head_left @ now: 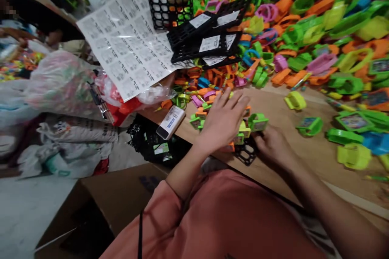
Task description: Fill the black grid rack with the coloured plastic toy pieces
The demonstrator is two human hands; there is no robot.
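Counter [282,107] of pale wood, carrying a dense spread of plastic toy watches [306,36] in green, orange, yellow, pink and blue across the upper right of frame. Left hand [223,121] lies palm down at centre, fingers spread wide over a small heap [202,119] of green, yellow and orange pieces; no piece appears gripped. Right hand [272,147] sits lower right of it, fingers curled narrow; the palm side is hidden, so cannot tell whether anything is held. Green watch [257,122], picture face up, lies just beyond the right fingers, its long axis running roughly left to right in frame; right hand is the nearer, left fingertips slightly farther off. Black mesh piece [245,153] lies just beside the right hand, at its left. Farther up, black mesh racks [203,44] with white labels overlap a label sheet [127,36] at upper left of centre. White pack [170,122] lies near the counter edge, left of the left hand. Plastic bags [60,85] fill the left side, cardboard box [106,198] sits at lower left, and a co-worker's hand [53,37] shows at far upper left.
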